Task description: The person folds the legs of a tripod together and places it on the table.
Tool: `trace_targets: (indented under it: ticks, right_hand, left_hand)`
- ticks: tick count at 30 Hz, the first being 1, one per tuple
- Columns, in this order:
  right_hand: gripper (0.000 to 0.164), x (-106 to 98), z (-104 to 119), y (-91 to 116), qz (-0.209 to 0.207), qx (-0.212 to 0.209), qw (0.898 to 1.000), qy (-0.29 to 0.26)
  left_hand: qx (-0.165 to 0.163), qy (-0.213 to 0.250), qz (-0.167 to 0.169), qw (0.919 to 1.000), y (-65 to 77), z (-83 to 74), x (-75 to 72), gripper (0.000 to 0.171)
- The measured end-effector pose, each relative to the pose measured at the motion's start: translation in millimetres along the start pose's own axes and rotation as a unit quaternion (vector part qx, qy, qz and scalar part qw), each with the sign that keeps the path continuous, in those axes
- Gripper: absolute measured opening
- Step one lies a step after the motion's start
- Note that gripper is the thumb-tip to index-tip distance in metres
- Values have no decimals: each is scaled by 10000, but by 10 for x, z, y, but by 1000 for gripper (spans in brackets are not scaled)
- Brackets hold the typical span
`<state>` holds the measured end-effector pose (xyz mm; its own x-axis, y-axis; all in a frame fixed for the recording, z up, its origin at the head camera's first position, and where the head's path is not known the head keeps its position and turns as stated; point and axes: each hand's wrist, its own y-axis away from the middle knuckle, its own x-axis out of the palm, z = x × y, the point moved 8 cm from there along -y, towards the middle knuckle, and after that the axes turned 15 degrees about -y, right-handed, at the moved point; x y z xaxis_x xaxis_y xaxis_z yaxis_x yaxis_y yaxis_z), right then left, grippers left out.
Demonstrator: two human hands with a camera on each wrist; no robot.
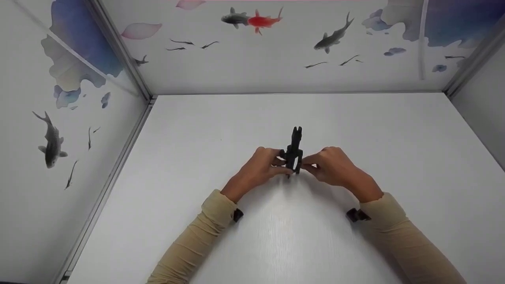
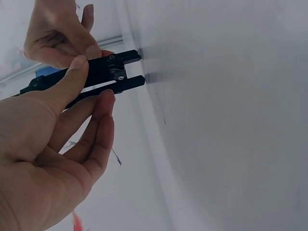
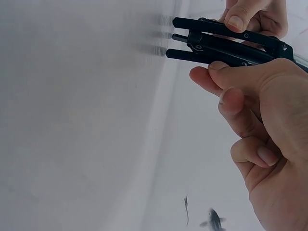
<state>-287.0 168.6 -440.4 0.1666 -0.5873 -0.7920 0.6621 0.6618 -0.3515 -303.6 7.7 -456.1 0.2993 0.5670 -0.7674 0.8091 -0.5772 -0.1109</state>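
Observation:
A small black folding tripod (image 1: 294, 149) stands upright over the white table between my two hands, its narrow forked end uppermost. In both wrist views its slim legs (image 3: 207, 25) lie nearly parallel, with their tips right at the tabletop. My left hand (image 1: 258, 169) pinches the tripod from the left, thumb on one side and fingertips (image 2: 107, 98) on a leg. From the right, my right hand (image 1: 334, 165) pinches another leg between thumb and forefinger. Its other fingers are curled in, as the right wrist view shows.
A white tabletop (image 1: 189, 130) surrounds the hands. White panels (image 1: 276, 55) with painted fish stand at the back and on the left, joined by metal frame strips (image 1: 122, 47). A plain panel (image 1: 481, 86) borders the right. Small black devices (image 1: 357, 215) sit at both sleeve cuffs.

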Motion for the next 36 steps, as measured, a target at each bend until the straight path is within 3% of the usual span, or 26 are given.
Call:
trace_targets:
  ticks: [12, 29, 36]
  right_hand:
    - [13, -4, 4, 27, -115, -113, 9993, 325]
    - [16, 15, -59, 28, 162, 261, 9994, 152]
    - [12, -8, -28, -2, 179, 197, 9994, 232]
  left_hand:
    - [252, -218, 4, 9994, -31, -9, 21, 33]
    - [23, -302, 53, 9995, -13, 18, 59, 32]
    - [-22, -361, -8, 9993, -6, -3, 31, 32]
